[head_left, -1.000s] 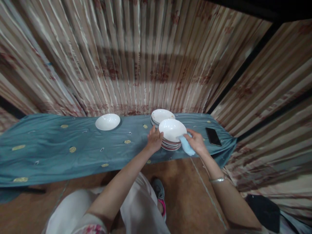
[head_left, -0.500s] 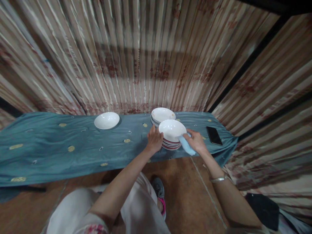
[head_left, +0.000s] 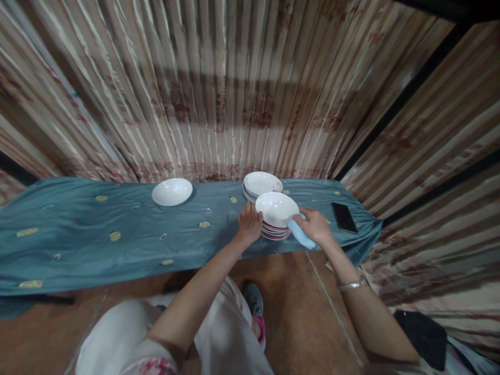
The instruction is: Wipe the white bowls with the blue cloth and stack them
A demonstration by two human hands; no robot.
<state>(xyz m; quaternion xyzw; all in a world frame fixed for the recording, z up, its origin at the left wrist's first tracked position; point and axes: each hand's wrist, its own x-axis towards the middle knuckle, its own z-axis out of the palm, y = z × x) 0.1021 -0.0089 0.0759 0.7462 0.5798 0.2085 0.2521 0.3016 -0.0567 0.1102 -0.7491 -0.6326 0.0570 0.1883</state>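
A white bowl (head_left: 275,208) tops a stack of dishes with red rims (head_left: 275,234) near the table's front edge. My left hand (head_left: 250,223) grips the left side of this bowl, thumb at its rim. In my right hand (head_left: 313,225) is a light blue cloth (head_left: 300,233), pressed against the bowl's right rim. The fingers under the rim are partly hidden. Just behind stands a second stack of white plates (head_left: 262,183) with a small flower print. Another white bowl (head_left: 172,191) rests alone to the left.
A long table has a blue-green cloth (head_left: 136,237) with yellow motifs. On its right end lies a black phone (head_left: 344,217). Pleated curtains (head_left: 219,104) hang right behind the table, and a dark metal pole (head_left: 394,112) slants at the right.
Almost nothing differs. The whole view has shifted very slightly, while both hands keep their places on the bowl and the cloth.
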